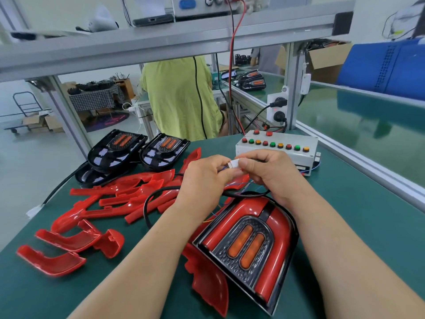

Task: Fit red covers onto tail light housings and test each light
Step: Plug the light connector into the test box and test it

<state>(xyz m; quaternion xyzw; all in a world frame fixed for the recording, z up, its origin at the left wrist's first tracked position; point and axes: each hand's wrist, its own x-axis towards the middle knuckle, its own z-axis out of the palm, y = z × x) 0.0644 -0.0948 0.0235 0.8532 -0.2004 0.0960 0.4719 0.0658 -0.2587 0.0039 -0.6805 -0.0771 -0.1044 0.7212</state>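
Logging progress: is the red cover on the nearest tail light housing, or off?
On: the red cover sits over the housing, framing its amber lenses.

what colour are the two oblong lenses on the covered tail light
Amber orange; the oblong lenses show best in the head view.

Open mat (358, 229) on the right, between the light (248, 245) and the rail (368, 169). Left side's crowded: covers (128, 199) sprawl everywhere, housings (138, 150) stacked behind, a cable (144, 208) looping through. Ahead, the test box (276, 146) blocks the far edge.
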